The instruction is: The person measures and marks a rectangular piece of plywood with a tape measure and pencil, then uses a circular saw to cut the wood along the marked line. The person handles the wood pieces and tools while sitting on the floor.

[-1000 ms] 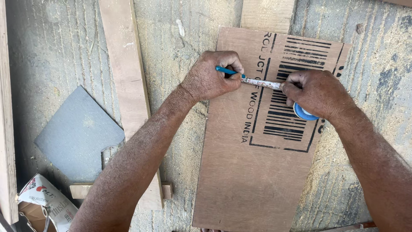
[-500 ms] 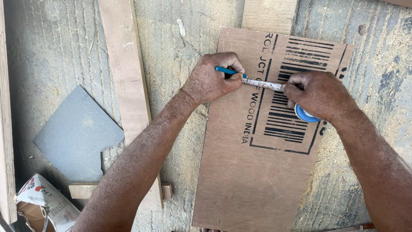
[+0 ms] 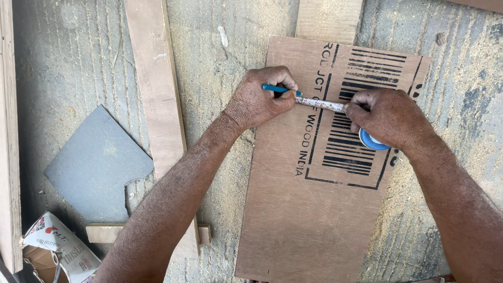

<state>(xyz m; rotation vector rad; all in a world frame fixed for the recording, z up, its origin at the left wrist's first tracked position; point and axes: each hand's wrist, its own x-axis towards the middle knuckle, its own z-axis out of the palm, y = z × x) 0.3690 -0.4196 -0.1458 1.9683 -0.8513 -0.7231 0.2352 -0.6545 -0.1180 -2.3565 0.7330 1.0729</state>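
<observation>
My left hand [image 3: 259,99] pinches a pencil [image 3: 280,89] at the tape [image 3: 319,104]; right hand [image 3: 390,118] clamps the tape case [image 3: 373,141] on the plywood [image 3: 309,209].

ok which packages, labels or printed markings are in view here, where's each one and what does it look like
Printed stamp: on the upper half of the brown plywood board, under the left hand and right hand; black barcode stripes in a thin black frame, lettering running alongside.
Crumpled paper package: bottom left corner on the dusty floor; white with red and dark print, torn open.
No screens or signs.
</observation>
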